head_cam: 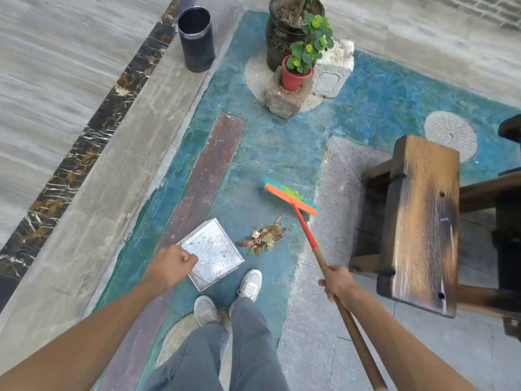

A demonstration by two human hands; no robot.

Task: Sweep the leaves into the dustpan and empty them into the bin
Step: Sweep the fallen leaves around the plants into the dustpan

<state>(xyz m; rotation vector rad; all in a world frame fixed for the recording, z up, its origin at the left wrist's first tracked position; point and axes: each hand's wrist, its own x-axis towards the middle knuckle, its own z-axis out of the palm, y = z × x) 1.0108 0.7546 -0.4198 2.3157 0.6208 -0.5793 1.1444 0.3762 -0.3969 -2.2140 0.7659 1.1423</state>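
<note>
A small heap of dry leaves (263, 236) lies on the blue painted floor. Just left of it sits a square metal dustpan (217, 249), flat on the ground. My left hand (172, 263) is curled into a fist over the dustpan's near left edge; the handle it grips is hidden under the hand. My right hand (337, 282) grips the wooden handle of a broom (290, 196), whose orange and green head rests on the floor beyond the leaves, to their right. A black cylindrical bin (196, 38) stands open at the far left.
A dark wooden bench (423, 221) stands close on the right. Ahead are a large dark planter (284, 35), a red flowerpot (294, 76) on a stone block and a carved stone (331, 71). My two feet (249, 283) stand just behind the dustpan.
</note>
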